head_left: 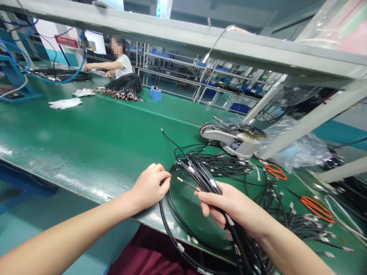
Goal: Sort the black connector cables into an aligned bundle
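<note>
My right hand (pixel 229 206) grips a thick bundle of black cables (pixel 205 175) with silver metal sleeves on them. My left hand (pixel 150 187) is closed near the bundle, its fingertips at one thin cable (pixel 183 182) with a metal tip. Whether that hand truly holds the cable is hard to tell, as the fingers hide the end. Loops of the black cable hang below the table's front edge (pixel 86 194). More cables with metal connectors (pixel 298 217) lie spread on the green bench to the right.
Orange-handled scissors (pixel 317 209) and a second orange-handled tool (pixel 275 172) lie to the right, beside a white tape dispenser (pixel 233 139). A co-worker (pixel 123 65) works at the far end, near a cable pile (pixel 124 88), white gloves (pixel 65 103) and a blue box (pixel 155 93). A metal shelf beam (pixel 183 38) crosses overhead.
</note>
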{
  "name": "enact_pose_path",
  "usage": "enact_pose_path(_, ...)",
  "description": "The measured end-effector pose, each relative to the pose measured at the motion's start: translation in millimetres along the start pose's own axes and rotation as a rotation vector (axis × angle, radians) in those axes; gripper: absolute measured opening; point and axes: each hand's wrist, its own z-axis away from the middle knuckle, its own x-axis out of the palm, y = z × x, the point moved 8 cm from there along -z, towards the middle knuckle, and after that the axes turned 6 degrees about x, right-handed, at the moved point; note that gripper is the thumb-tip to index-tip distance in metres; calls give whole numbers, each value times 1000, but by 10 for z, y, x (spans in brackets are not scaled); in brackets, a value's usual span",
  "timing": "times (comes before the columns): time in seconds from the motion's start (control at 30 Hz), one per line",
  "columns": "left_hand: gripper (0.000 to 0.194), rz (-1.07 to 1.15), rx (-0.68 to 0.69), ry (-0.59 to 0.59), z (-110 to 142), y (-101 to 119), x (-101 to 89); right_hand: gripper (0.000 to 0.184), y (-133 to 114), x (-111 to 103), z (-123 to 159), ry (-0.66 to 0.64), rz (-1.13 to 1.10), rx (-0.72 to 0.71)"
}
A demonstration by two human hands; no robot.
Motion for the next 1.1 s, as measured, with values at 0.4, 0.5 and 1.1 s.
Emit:
enact_pose_path(0.4, 23, 123, -148, -43, -442, -227, 231, 33, 29, -3, 23, -42, -88, -12)
enact_pose_path(0.5, 15, 209, -131, -105, -575, -227, 310, 32, 32, 6, 33, -57, -89, -18)
enact_pose_path(1.1, 15, 981, -581, -386, -462, -518, 537, 22, 15, 74, 16, -39, -74, 26)
